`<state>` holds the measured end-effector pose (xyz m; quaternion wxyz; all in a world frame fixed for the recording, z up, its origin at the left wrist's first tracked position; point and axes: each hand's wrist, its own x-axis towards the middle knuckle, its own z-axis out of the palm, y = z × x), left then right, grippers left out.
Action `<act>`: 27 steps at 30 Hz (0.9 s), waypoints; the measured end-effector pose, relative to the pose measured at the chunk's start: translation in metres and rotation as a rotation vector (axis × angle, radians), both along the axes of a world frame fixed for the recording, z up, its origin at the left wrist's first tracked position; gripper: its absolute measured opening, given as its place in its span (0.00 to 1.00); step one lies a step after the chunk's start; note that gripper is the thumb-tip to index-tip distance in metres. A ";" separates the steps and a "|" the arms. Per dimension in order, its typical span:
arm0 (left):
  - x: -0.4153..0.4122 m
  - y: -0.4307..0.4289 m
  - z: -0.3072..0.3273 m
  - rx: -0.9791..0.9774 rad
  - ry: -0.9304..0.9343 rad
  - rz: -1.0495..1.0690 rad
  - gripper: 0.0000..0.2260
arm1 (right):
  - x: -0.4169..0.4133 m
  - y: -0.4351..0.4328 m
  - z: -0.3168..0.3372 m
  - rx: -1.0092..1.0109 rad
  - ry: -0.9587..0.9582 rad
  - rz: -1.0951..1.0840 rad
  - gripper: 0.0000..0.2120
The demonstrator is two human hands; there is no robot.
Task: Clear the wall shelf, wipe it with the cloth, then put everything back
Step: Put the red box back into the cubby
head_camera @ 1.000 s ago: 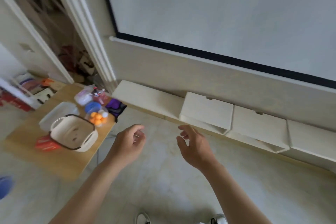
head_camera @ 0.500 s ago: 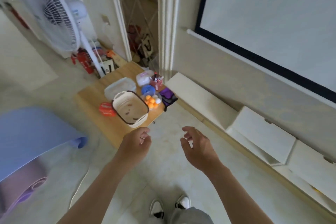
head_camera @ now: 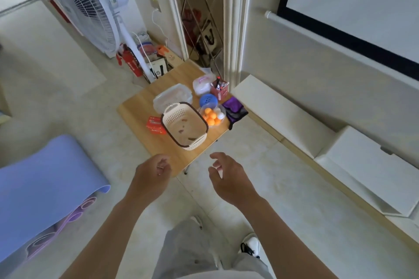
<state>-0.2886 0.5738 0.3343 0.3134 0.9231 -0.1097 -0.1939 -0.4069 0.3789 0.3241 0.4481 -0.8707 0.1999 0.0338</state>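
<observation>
— Worn where?
— On the head; wide-angle, single view.
— Facing?
— Forward and steeply down, toward the wooden table [head_camera: 163, 147] near the doorway [head_camera: 199, 18].
— How close?
— Close over the left hand [head_camera: 150, 174] and right hand [head_camera: 229, 179], with the wooden table just beyond.

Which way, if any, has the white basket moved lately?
No. The white basket still sits between the red packet and ball tub on the wooden table; only the camera turned.

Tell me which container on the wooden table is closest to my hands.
The white perforated basket with the dark rim; the others sit behind it.
</observation>
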 end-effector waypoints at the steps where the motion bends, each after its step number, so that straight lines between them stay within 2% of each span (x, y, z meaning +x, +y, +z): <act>1: 0.011 0.004 -0.004 0.008 0.009 0.005 0.11 | 0.009 0.004 -0.003 0.013 0.018 0.004 0.17; 6: 0.091 0.033 -0.037 0.012 0.057 0.032 0.11 | 0.077 0.034 -0.027 0.024 0.082 0.043 0.17; 12: 0.210 0.064 -0.090 0.041 0.091 0.012 0.14 | 0.199 0.094 -0.075 0.092 0.205 0.079 0.19; 15: 0.264 0.068 -0.131 0.076 0.077 -0.080 0.17 | 0.258 0.115 -0.110 0.124 0.262 0.075 0.20; 19: 0.317 0.059 -0.192 0.150 0.061 -0.228 0.26 | 0.318 0.131 -0.165 0.152 0.333 0.018 0.23; 23: 0.354 0.044 -0.249 0.186 0.039 -0.352 0.33 | 0.351 0.132 -0.210 0.152 0.403 -0.020 0.25; 27: 0.378 0.036 -0.294 0.253 0.038 -0.473 0.36 | 0.364 0.130 -0.240 0.159 0.456 -0.019 0.26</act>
